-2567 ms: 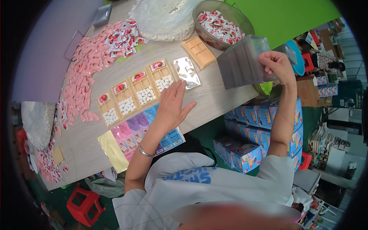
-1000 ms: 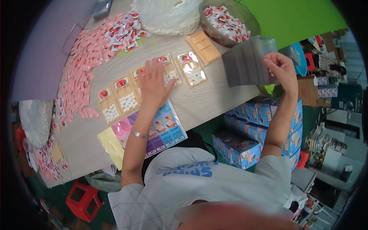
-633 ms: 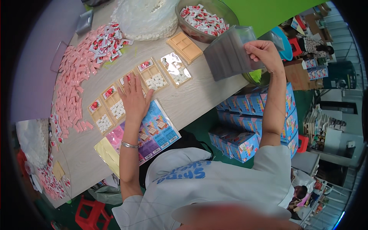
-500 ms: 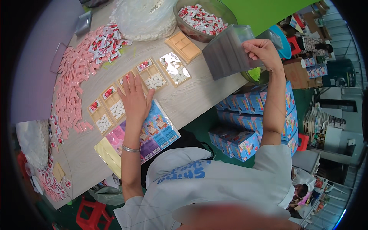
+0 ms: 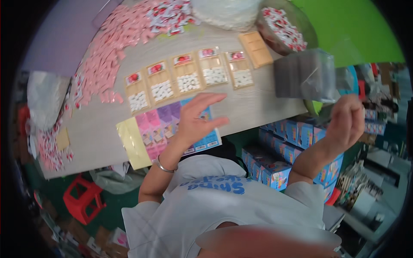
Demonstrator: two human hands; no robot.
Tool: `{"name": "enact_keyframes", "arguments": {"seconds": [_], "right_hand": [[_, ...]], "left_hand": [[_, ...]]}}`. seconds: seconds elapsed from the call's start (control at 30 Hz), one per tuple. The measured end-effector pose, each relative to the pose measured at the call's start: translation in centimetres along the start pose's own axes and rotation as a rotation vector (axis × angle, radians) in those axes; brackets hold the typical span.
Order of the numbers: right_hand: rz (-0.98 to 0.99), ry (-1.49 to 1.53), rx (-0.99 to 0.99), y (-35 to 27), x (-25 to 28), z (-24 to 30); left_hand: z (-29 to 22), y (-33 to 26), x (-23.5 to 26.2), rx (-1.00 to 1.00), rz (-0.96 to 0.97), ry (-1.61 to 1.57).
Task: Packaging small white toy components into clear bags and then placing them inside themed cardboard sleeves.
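My left hand point(image 5: 198, 118) hovers over a fan of printed cards in pink, purple and blue point(image 5: 161, 122), thumb and fingers apart, holding nothing. Beyond it stand several small wooden-coloured trays point(image 5: 188, 77) in a row, each with a strawberry packet on top and white pieces below. The rightmost trays shine as if under clear plastic. My right hand point(image 5: 347, 122), somewhat blurred, has its fingers pinched together just right of a stack of clear plastic covers point(image 5: 297, 75). Whatever sits between those fingertips cannot be made out.
Pink sachets point(image 5: 103, 64) heap at the left, with strawberry packets point(image 5: 170, 15) behind. A bowl of packets point(image 5: 284, 32), a bag of white pieces point(image 5: 228, 13) and stacked empty trays point(image 5: 256, 49) stand at the back. Blue boxes point(image 5: 275, 172) and a red stool point(image 5: 84, 200) are below.
My left hand has drawn back off the trays to above the printed cards. My right hand has moved from the cover stack's top edge down and right. The view has turned.
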State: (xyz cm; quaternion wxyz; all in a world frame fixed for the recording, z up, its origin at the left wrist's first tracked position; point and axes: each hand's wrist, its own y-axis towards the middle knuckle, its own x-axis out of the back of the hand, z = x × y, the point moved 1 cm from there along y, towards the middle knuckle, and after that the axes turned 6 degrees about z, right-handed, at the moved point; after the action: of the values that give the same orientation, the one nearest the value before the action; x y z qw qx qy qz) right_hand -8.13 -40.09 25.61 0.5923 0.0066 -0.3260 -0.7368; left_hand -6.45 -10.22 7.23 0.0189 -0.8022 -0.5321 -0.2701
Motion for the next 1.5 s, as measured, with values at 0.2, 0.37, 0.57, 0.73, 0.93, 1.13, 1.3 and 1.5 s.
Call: {"name": "enact_keyframes", "arguments": {"seconds": [0.2, 0.37, 0.57, 0.73, 0.93, 1.13, 1.3, 1.5], "right_hand": [[0.567, 0.652, -0.693, -4.2, -19.8, -9.9], [0.576, 0.271, -0.593, -3.8, -27.1, -15.7], [0.640, -0.537, -0.183, -2.8, -29.1, -15.0], [0.351, -0.278, -0.194, -3.2, -21.7, -10.6], [-0.347, -0.535, -0.019, 0.2, -0.5, -8.0], [0.138, -0.235, -0.602, 4.1, 3.0, -9.6], [0.218, -0.141, -0.624, 4.4, 6.0, -11.1], [0.213, -0.108, -0.634, 4.7, 6.2, -11.1]], "left_hand": [[3.0, -0.4, 2.2, 0.412, -0.240, -0.897], [5.9, 1.6, 4.1, 0.630, -0.305, -0.102], [10.1, 3.2, 2.2, 0.171, -0.297, 0.608], [11.4, 4.1, -1.8, 0.254, -0.146, 0.681], [10.4, 5.9, -3.4, 0.347, -0.019, 0.861], [11.5, 5.0, -3.0, 0.353, -0.040, 0.844], [7.3, 4.1, -1.5, 0.292, -0.105, 0.668], [4.8, 1.5, 0.6, 0.301, -0.094, 0.399]]}}
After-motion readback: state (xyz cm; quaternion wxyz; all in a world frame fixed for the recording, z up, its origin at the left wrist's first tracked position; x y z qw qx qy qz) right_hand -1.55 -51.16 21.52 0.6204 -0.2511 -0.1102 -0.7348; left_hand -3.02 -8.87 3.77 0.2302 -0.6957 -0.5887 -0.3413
